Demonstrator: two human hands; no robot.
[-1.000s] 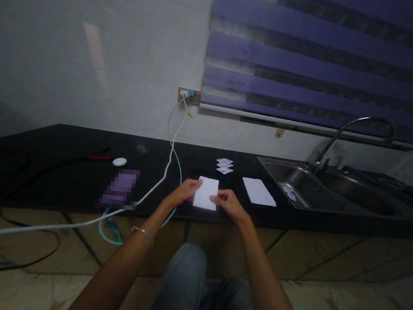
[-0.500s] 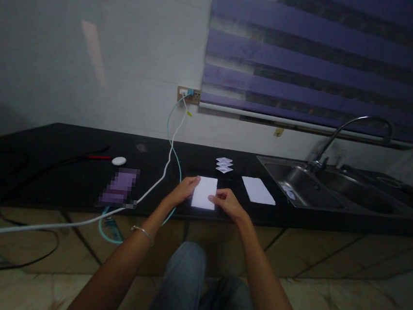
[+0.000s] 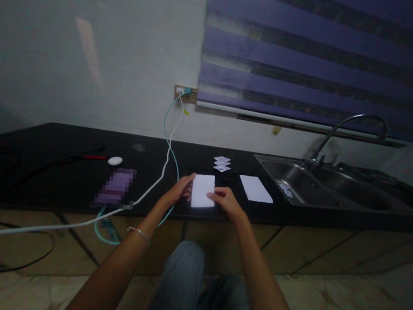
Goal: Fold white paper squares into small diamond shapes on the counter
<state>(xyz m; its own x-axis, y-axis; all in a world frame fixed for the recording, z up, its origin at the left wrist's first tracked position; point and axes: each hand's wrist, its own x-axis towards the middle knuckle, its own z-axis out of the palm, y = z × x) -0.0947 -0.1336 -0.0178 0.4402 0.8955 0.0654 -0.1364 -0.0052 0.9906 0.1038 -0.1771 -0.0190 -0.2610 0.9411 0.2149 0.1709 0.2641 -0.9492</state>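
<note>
A white sheet of paper (image 3: pixel 202 188) is held just over the front of the black counter. My left hand (image 3: pixel 181 190) is at its left edge, thumb near the top corner and fingers curled alongside. On the right edge, my right hand (image 3: pixel 226 199) pinches the paper, its thumb lying on the front face. To the right lies a stack of white paper (image 3: pixel 256 189). Behind the held paper sit several small folded paper pieces (image 3: pixel 222 164) with pointed ends, overlapping in a column.
The black counter (image 3: pixel 72 142) bears a blurred-out purple item (image 3: pixel 115 187), a round white object (image 3: pixel 115 161) and a red stick-like item (image 3: pixel 95 157). A white cable (image 3: pixel 154 184) runs from the wall socket (image 3: pixel 185 93) across the front edge. At right is a steel sink (image 3: pixel 285 170) with a faucet (image 3: pixel 313 161).
The view has shifted slightly, moving everything a little left. My left thumb has slid from the paper's face to its left edge. My right hand keeps its pinch.
</note>
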